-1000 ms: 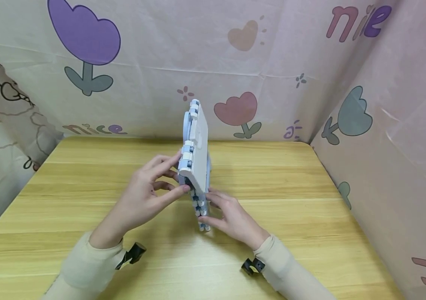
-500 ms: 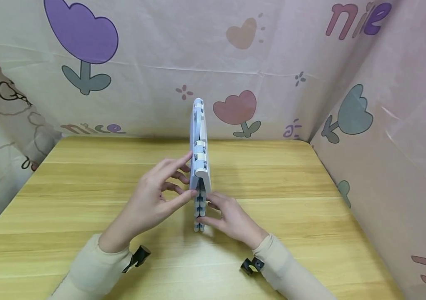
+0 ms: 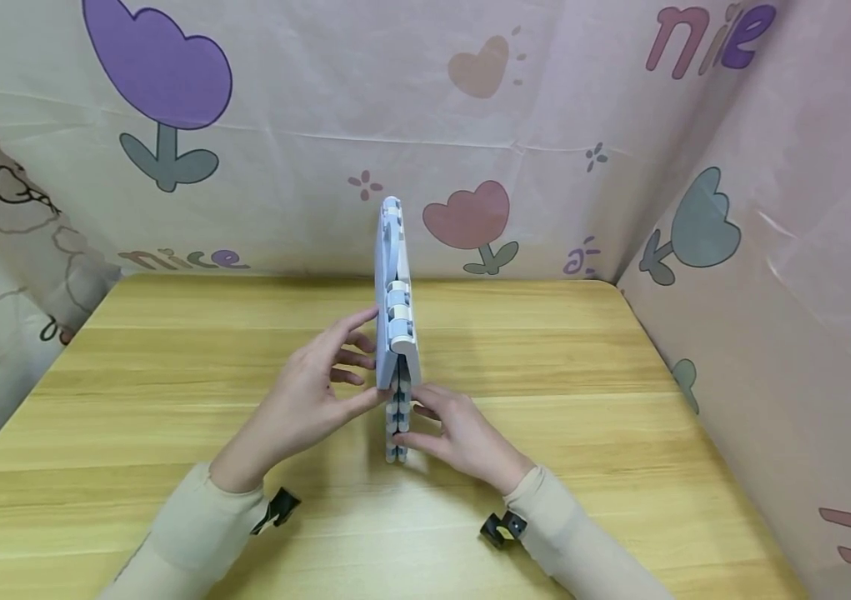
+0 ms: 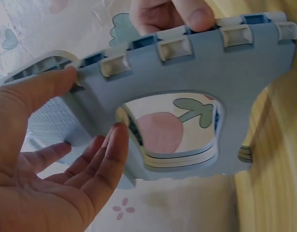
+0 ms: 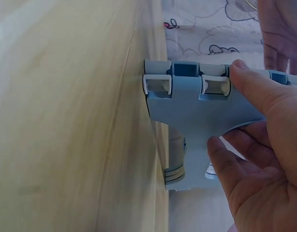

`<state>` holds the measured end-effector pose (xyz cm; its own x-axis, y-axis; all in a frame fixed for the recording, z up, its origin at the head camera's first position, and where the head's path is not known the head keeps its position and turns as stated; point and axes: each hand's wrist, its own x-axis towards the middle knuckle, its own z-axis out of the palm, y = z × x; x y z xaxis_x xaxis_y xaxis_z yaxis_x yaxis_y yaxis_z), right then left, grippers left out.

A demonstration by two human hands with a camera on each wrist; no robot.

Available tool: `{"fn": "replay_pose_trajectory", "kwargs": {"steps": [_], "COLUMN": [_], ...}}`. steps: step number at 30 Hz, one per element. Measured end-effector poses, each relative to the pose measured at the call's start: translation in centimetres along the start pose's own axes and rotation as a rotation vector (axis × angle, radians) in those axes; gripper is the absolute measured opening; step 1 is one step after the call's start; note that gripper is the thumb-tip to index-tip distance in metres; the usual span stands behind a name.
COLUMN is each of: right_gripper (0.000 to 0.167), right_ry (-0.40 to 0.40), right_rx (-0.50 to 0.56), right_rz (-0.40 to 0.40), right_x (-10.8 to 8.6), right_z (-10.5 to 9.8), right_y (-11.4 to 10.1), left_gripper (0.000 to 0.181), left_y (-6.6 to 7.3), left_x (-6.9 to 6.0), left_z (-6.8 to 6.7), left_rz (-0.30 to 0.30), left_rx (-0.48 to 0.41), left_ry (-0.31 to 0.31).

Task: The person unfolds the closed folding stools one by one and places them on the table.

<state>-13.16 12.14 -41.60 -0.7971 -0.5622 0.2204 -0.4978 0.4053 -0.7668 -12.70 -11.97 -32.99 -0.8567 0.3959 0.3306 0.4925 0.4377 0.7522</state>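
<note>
A light blue and white plastic folding stool (image 3: 395, 333) stands folded on edge, its hinged rim towards me. Its leg panel with an oval opening shows in the left wrist view (image 4: 237, 96). My left hand (image 3: 316, 379) is at its left side. Loosely extended fingers touch the upper panel there, while the thumb tip meets the near edge where upper and leg panels join. Lower down, my right hand (image 3: 463, 433) holds the leg part, with the thumb on the hinge edge and fingers at the panel's cut-out (image 5: 237, 130). The stool's right side is partly hidden.
The wooden table (image 3: 583, 400) carries the stool. Behind it hangs a printed curtain (image 3: 305, 167), with more curtain along the left and right sides. Each wrist wears a small black camera mount, such as the left one (image 3: 278, 508).
The stool has turned from a rightward lean to nearly upright and edge-on. My left hand has shifted slightly right, its thumb lower on the edge. The right hand keeps its hold.
</note>
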Motion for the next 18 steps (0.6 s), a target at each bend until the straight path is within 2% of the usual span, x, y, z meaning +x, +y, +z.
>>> {"fn": "replay_pose_trajectory", "kwargs": {"steps": [7,10,14,18], "right_gripper": [0.058,0.057,0.058,0.059], "right_ry": [-0.007,-0.005,0.000,0.002], "right_rx": [-0.008,-0.015,-0.022,-0.032], "right_rz": [0.002,-0.008,-0.018,-0.021], "right_x": [0.0,0.0,0.0,-0.1], "right_z": [-0.1,-0.1,-0.1,-0.1], "right_y": [0.3,0.3,0.2,0.3], "left_gripper": [0.100,0.096,0.078,0.055], "left_y": [-0.7,-0.8,-1.2,-1.4], "left_x": [0.2,0.3,0.4,0.5], "left_z": [0.3,0.4,0.8,0.9], "left_rz": [-0.032,-0.058,-0.125,-0.186], "left_rx": [-0.034,-0.074,-0.142,-0.143], "left_ry": [-0.027,-0.034,-0.054,-0.072]}}
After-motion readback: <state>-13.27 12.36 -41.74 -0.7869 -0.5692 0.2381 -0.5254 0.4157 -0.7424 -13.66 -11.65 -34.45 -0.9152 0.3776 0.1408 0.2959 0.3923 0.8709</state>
